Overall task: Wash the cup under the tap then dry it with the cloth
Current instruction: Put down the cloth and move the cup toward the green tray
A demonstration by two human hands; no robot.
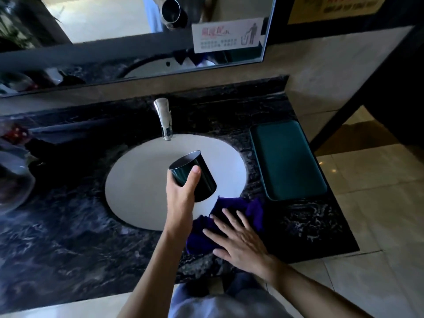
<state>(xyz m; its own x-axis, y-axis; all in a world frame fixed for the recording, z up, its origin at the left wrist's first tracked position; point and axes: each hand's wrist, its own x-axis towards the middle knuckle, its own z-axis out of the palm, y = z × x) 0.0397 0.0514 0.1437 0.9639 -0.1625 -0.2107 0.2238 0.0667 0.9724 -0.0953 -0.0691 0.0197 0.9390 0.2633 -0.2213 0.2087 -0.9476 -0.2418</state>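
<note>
Currently the left hand is gripping the cup, thumb on the near wall and the other fingers wrapped behind it, out of view. The cup is hanging tilted over the basin, mouth angled up toward the tap, and is sitting well short of the spout. No water is showing at the spout.

The right hand is lying on the cloth with its fingers straight and spread, pressing rather than gripping. The cloth is lying bunched on the counter at the basin's near edge.

Risks, as judged:
- A wet, glossy cup is likely sliding in a one-handed grip and dropping into the basin.
- The cloth's far edge is overhanging the basin rim; splash is likely soaking it before drying.
- Water striking the tilted cup wall is likely spraying the counter and the tray.
</note>
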